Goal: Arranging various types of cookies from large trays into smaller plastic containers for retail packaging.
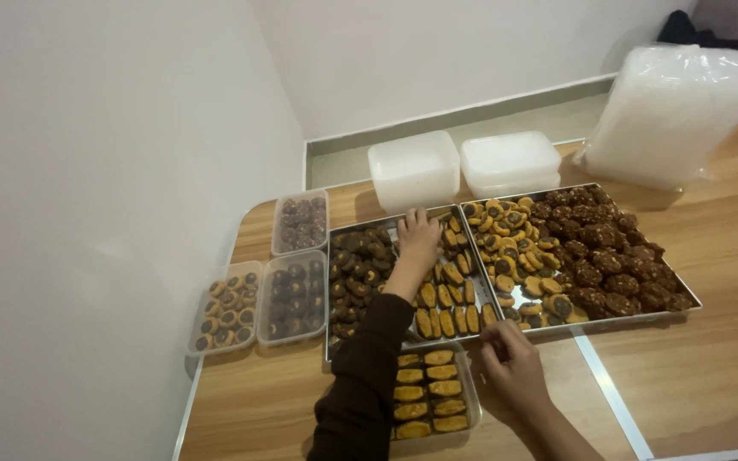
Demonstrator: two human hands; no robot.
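The left hand (418,236), in a dark sleeve, reaches over the left baking tray (335,341), its fingers spread narrowly and resting on the oblong orange-brown biscuits (448,299) that lie in rows there; whether it grips one I cannot tell. These biscuits are glossy, each with a darker stripe (the same kind fills the clear box (470,401) at the near edge of the worktop (694,376)). The right hand (514,367) sits just beside that box, fingers pinched close at the tray's near rim; what they hold, if anything, is hidden. Dark round biscuits (356,273) fill the tray's left half.
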